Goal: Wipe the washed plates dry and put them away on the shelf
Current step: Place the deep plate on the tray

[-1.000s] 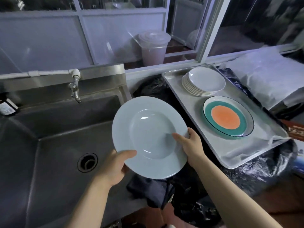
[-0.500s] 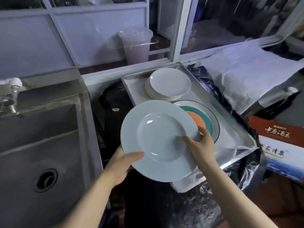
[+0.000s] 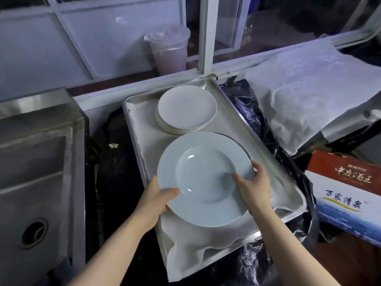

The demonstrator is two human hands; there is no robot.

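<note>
I hold a pale blue deep plate [image 3: 204, 178] over the metal tray [image 3: 274, 168]. My left hand [image 3: 155, 201] grips its lower left rim, thumb on top. My right hand [image 3: 254, 187] grips its right rim, thumb lying in the well. The plate covers almost all of the coloured plate beneath it; only that plate's dark rim [image 3: 237, 141] shows at the upper right. A stack of several white plates [image 3: 186, 110] sits at the far end of the tray, just beyond the held plate.
A steel sink [image 3: 37, 182] with its drain lies to the left. Black plastic sheeting [image 3: 109, 172] fills the gap between sink and tray. A printed carton [image 3: 348, 195] stands at the right, a white cloth-covered surface [image 3: 309, 93] behind it. A lidded plastic cup [image 3: 168, 50] sits on the window ledge.
Both hands carried the pale blue plate rightwards from above the sink to over the tray. It now hides the orange and teal plate, and it lies flatter.
</note>
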